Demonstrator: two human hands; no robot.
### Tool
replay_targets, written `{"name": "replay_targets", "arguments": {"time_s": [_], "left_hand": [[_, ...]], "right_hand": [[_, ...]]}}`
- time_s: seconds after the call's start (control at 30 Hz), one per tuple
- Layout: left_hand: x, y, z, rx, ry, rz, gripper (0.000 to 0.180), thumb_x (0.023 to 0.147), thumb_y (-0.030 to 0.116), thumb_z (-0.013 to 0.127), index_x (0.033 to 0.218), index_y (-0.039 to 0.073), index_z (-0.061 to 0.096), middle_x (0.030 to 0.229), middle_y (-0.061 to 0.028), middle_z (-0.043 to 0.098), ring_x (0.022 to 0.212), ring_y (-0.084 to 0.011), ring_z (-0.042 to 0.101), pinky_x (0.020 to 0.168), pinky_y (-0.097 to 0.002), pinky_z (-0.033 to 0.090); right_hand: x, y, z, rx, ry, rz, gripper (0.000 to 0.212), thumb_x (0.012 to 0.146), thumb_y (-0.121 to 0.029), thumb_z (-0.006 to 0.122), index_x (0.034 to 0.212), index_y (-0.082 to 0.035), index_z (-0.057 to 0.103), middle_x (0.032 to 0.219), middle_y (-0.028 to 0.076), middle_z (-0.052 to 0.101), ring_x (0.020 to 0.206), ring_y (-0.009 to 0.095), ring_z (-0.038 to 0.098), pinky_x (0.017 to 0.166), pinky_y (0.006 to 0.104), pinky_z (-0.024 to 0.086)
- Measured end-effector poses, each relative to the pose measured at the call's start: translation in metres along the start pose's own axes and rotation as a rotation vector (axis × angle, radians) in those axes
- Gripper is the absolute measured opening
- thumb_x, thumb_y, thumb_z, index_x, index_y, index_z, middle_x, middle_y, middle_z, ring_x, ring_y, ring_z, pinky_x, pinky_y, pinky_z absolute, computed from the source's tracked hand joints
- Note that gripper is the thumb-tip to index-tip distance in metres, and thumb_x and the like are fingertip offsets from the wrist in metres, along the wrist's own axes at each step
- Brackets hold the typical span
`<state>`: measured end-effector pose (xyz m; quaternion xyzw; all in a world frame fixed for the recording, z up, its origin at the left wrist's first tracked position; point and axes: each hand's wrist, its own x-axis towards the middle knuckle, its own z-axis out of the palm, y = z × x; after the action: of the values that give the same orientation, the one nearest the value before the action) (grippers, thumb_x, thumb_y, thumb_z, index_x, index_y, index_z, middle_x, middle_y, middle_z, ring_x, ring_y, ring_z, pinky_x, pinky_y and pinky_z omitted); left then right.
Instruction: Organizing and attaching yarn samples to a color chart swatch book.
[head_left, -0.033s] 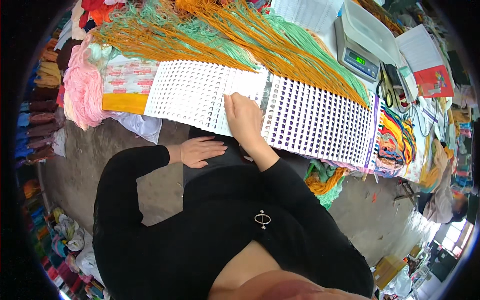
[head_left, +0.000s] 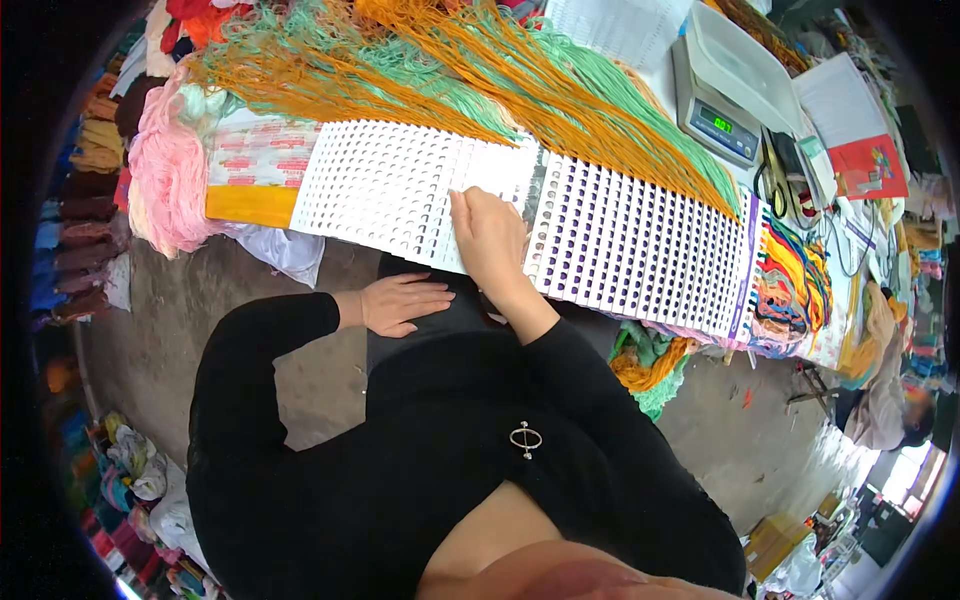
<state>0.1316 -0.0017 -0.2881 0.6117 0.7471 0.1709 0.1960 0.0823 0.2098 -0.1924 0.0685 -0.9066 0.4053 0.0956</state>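
My right hand (head_left: pixel 490 238) rests on white cards punched with rows of round holes (head_left: pixel 375 185), its fingers curled under. Whatever its fingertips hold, if anything, is hidden. Just right of it lies a second group of punched white cards, with dark purple showing through the holes (head_left: pixel 640 240). Long orange yarn strands (head_left: pixel 590 115) run from the cards' far edge over pale green yarn (head_left: pixel 600 75). Below the table edge, my left hand (head_left: pixel 405 303) lies flat on dark cloth over my lap, fingers stretched and holding nothing.
At the far right stand a digital scale with a white tray (head_left: pixel 740 70), scissors (head_left: pixel 770 178) and a red booklet (head_left: pixel 868 168). Pink yarn (head_left: pixel 165 160) hangs over the table's left end. Multicoloured thread (head_left: pixel 795 280) lies right of the cards. Orange and green yarn (head_left: pixel 650 362) hangs below the table.
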Motion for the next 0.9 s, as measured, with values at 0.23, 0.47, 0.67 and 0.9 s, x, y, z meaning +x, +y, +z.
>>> {"name": "replay_targets", "arguments": {"time_s": [0.23,0.47,0.67,0.9], "left_hand": [[-0.012,0.031,0.001,-0.071,0.303,-0.082,0.043,0.085,0.015,0.043,0.127,0.008,0.042,0.129,-0.013,0.041,0.119,-0.0287,0.04,0.099,-0.0411,0.033],[-0.083,0.007,-0.112,0.376,0.576,-0.529,0.024,0.083,0.013,0.046,0.103,0.007,0.058,0.097,-0.0106,0.059,0.094,-0.0277,0.057,0.079,-0.0367,0.046],[-0.254,-0.158,-0.234,0.736,1.122,-1.605,0.081,0.077,0.053,0.054,0.129,-0.004,0.032,0.134,-0.0228,0.03,0.123,-0.0374,0.032,0.101,-0.0418,0.028],[-0.319,-0.217,-0.262,0.49,1.312,-2.185,0.11,0.055,0.067,0.065,0.13,-0.004,0.029,0.129,-0.0312,0.035,0.124,-0.0395,0.033,0.099,-0.0453,0.029]], "right_hand": [[-0.008,0.013,0.003,-0.088,0.04,-0.037,0.029,0.087,-0.023,0.048,0.067,-0.003,0.052,0.066,0.017,0.053,0.064,0.036,0.051,0.058,0.045,0.038],[-0.01,0.003,0.009,-0.127,-0.064,0.008,0.029,0.088,-0.024,0.048,0.068,-0.003,0.051,0.065,0.014,0.052,0.063,0.033,0.05,0.058,0.0413,0.038],[-0.007,0.004,0.013,-0.109,-0.041,0.017,0.028,0.087,-0.023,0.049,0.067,-0.003,0.052,0.064,0.014,0.052,0.062,0.032,0.05,0.058,0.0406,0.038],[-0.005,0.001,0.016,-0.178,0.014,-0.002,0.034,0.089,-0.024,0.047,0.064,-0.001,0.048,0.06,0.014,0.048,0.057,0.03,0.048,0.054,0.0384,0.037]]}}
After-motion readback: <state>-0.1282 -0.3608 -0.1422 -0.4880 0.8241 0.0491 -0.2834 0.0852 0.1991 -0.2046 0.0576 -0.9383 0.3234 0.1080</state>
